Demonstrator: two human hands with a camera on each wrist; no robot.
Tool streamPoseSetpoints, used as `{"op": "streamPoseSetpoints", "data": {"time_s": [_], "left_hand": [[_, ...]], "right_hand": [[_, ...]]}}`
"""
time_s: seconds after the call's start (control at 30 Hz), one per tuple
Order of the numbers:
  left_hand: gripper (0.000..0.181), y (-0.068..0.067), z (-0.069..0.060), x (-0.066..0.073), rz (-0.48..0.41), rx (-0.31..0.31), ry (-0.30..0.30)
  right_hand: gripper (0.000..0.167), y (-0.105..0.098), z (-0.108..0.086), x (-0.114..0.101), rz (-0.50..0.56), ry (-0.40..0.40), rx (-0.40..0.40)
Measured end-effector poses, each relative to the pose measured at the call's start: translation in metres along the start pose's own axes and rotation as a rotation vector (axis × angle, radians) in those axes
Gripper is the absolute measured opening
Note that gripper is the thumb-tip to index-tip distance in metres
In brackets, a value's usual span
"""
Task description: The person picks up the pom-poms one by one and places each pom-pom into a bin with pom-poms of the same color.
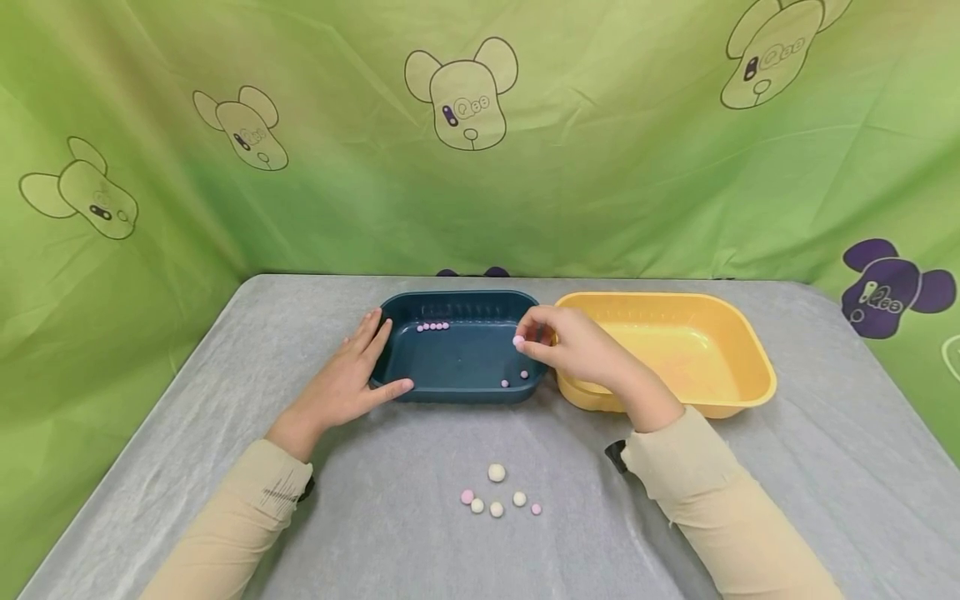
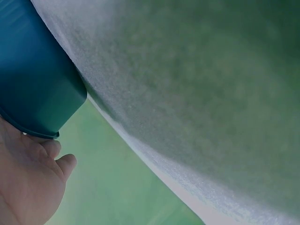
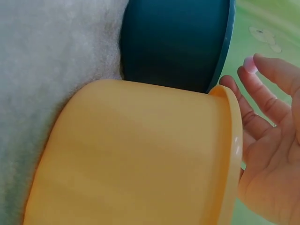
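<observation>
Two tubs side by side toward the far edge of the tabletop (image 1: 390, 508): left tub (image 1: 450, 367), right tub (image 1: 720, 350) just beside it, can't tell if touching. Cloth backdrop (image 1: 600, 183) behind, also along both sides. In left tub: row of five balls (image 1: 432, 326) at back left, pair of balls (image 1: 524, 375) near front right corner. Left hand (image 1: 337, 390) at that tub's left end, thumb across front rim. Right hand (image 1: 573, 343) over where the tubs meet, holding one ball (image 1: 518, 342) above left tub's right end. Six loose balls (image 1: 497, 472) in front of left tub's right half: one behind, five in an uneven line.
</observation>
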State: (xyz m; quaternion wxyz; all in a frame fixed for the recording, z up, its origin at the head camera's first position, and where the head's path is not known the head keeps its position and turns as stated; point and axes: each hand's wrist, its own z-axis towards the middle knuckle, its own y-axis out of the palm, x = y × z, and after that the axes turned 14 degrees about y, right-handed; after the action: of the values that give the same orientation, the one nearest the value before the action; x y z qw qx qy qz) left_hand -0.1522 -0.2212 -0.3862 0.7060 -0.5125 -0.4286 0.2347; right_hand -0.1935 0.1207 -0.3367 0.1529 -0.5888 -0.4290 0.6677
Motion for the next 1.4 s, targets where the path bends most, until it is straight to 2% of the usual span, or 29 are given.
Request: {"op": "streamPoseSetpoints", "data": {"time_s": [0.6,1.4], "left_hand": [[0.1,0.001,-0.001,0.001,0.007,0.004,0.004],[0.1,0.0,0.0,0.001,0.003,0.004,0.003]], "right_hand": [[0.012,-0.005,0.005,0.0,0.003,0.02,-0.032],[0.012,-0.012,-0.002,-0.002,-0.009,-0.015,-0.001]]}}
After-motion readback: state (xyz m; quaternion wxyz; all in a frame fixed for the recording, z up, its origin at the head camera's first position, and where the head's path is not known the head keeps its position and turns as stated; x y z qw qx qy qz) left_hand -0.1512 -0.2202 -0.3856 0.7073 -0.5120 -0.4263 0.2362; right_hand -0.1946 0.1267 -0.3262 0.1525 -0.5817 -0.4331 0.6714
